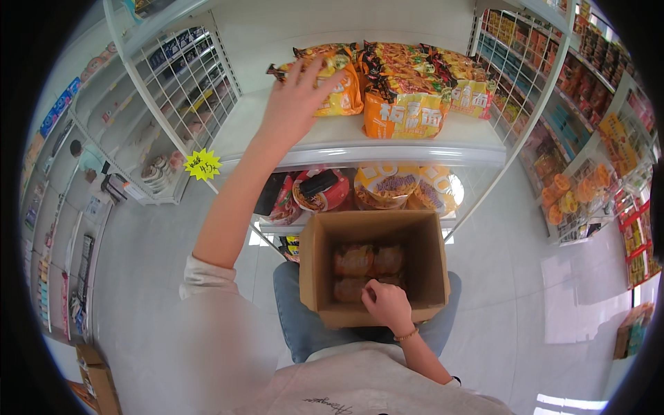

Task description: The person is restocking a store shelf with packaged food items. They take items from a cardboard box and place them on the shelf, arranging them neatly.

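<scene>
My left hand (296,98) reaches over the white shelf, its fingers spread across the top of an orange-and-yellow instant noodle packet (343,93). That packet rests at the left of a group of similar ones, such as the front noodle packet (405,114). An open cardboard box (373,220) sits against my lap, with several packets (354,259) dim at its bottom. Over the near side of the box opening is my right hand (389,306), fingers curled in and nothing visible in them. A beaded bracelet circles that wrist.
Under the shelf board (363,154) stand instant noodle tubs (386,181). A yellow star-shaped price tag (203,164) hangs on the left upright. Wire grids (187,78) close both shelf sides. Stocked shelves line the aisles, and a person (89,158) is far left.
</scene>
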`<move>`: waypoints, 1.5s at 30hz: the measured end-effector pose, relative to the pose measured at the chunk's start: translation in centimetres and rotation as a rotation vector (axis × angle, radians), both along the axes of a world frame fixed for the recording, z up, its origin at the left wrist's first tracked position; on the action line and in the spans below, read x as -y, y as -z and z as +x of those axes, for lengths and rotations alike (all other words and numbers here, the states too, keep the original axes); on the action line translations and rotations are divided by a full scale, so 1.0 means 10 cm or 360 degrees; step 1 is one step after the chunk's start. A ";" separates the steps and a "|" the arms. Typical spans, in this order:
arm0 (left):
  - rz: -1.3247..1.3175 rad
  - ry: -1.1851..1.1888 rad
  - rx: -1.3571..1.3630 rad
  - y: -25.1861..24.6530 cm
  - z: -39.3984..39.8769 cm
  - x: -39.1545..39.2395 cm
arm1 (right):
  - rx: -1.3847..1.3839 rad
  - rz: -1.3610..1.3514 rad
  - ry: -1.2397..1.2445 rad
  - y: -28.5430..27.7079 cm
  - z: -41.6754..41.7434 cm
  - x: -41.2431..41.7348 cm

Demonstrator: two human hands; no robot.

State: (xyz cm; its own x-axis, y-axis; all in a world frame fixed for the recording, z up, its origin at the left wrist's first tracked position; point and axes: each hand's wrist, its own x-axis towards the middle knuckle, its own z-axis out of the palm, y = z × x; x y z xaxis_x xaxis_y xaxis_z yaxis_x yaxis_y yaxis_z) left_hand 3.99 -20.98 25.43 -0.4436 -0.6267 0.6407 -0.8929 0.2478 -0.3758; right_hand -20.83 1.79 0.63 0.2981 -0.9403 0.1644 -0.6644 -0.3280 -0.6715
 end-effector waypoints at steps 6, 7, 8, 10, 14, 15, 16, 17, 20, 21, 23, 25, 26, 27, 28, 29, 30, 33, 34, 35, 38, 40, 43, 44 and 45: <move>0.0558 -0.0060 -0.0099 0.24 -0.11 0.36 | 0.0003 0.0017 -0.0001 0.01 -0.03 -0.01; 0.0691 -0.0109 -0.0109 0.19 -0.13 0.37 | 0.0006 0.0019 0.0000 0.02 -0.03 -0.01; 0.0671 -0.0099 -0.0136 0.21 -0.12 0.41 | 0.0006 0.0021 -0.0002 0.02 -0.03 0.00; 0.0635 -0.0090 -0.0189 0.24 -0.07 0.46 | 0.0012 0.0030 -0.0016 0.02 -0.03 0.01; 0.0619 -0.0196 -0.0097 0.21 -0.14 0.51 | 0.0030 0.0009 -0.0021 -0.02 -0.03 0.02; 0.0598 -0.0198 -0.0109 0.22 -0.14 0.51 | 0.0025 0.0033 -0.0026 -0.02 -0.03 0.01; 0.0575 -0.0199 -0.0123 0.23 -0.15 0.51 | 0.0019 0.0056 -0.0030 -0.02 -0.03 0.00; 0.0462 -0.0078 -0.0163 0.28 -0.11 0.58 | 0.0004 0.0048 -0.0027 -0.03 -0.03 0.00; 0.0211 0.0158 -0.0254 0.45 0.07 0.74 | -0.0023 0.0048 -0.0042 -0.07 -0.01 0.00; 0.0173 0.0173 -0.0272 0.48 0.08 0.74 | -0.0030 0.0048 -0.0041 -0.07 -0.02 0.00; 0.0098 0.0200 -0.0278 0.52 0.11 0.72 | -0.0034 0.0051 -0.0047 -0.07 -0.01 0.00; 0.0058 0.0083 -0.0342 0.50 0.06 0.66 | -0.0035 0.0069 -0.0043 -0.03 -0.02 -0.01; 0.0039 0.0019 -0.0369 0.49 0.05 0.62 | -0.0015 0.0039 -0.0037 -0.01 -0.02 0.00; -0.0020 -0.0012 -0.0394 0.48 0.02 0.57 | 0.0004 0.0016 -0.0022 0.01 -0.02 0.01; -0.0121 0.0065 -0.0407 0.50 0.02 0.54 | 0.0025 0.0001 -0.0014 0.02 -0.02 -0.01; -0.0223 0.0141 -0.0420 0.50 0.04 0.53 | -0.0001 -0.0036 -0.0013 -0.01 0.00 0.00; -0.0306 0.0214 -0.0434 0.53 0.02 0.46 | 0.0021 0.0004 -0.0027 -0.02 0.00 -0.01; -0.0004 0.0648 -0.0414 0.56 -0.52 -0.08 | 0.0029 0.0052 0.0002 0.02 -0.08 0.02; 0.0268 0.0693 -0.0392 0.67 -0.66 -0.31 | 0.0034 0.0027 0.0000 0.03 -0.07 0.01; 0.0293 0.0862 -0.0325 0.81 -0.81 -0.53 | 0.0042 -0.0003 -0.0010 0.04 -0.04 0.00; 0.0938 0.0862 0.0031 1.36 -1.28 -0.93 | -0.0034 0.0022 -0.0109 0.08 -0.05 0.00; 0.1508 0.0684 0.0291 1.76 -1.50 -1.00 | -0.0022 -0.0031 -0.0118 0.10 -0.05 -0.02; 0.1984 0.0356 0.0730 2.52 -1.67 -0.93 | -0.0050 -0.0042 -0.0116 0.07 0.00 -0.05; 0.2093 0.0260 0.0839 2.75 -1.74 -0.88 | -0.0034 -0.0041 -0.0104 0.05 -0.02 -0.06; 0.2171 0.0120 0.0745 2.81 -1.83 -0.87 | -0.0022 -0.0050 -0.0077 0.03 -0.04 -0.05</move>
